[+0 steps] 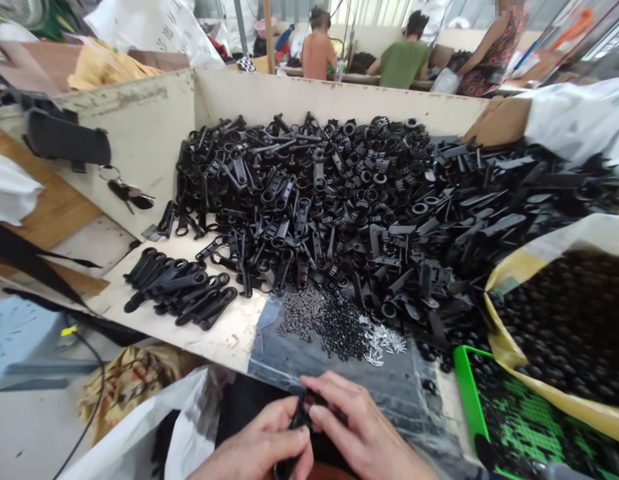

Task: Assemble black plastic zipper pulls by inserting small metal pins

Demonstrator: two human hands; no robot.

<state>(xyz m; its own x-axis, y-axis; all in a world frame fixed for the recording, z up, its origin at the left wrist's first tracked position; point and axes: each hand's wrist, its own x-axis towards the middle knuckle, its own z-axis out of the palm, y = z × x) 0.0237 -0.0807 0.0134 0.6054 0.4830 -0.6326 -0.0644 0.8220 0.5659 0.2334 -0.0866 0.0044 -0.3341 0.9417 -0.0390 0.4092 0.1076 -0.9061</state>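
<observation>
At the table's near edge, both of my hands grip one small black plastic part [300, 415]; fingers cover much of it, so its full shape is hidden. My left hand [262, 441] pinches it from the left. From the other side my right hand [357, 421] holds it, fingers bent over its top. Just beyond them, on a dark sheet [279, 350], lie small grey pieces [298, 313], small black pieces [339, 328] and thin silver pins [382, 341]. Further left, several long black parts with ringed ends [182, 288] lie side by side.
A large heap of black plastic parts [289, 193] fills the table's back, against a pale board [339, 93]. At right stand a green tray [464, 383] and a yellow-edged sack [499, 333] of round black pieces. Keys [132, 195] hang at left. Several people work behind.
</observation>
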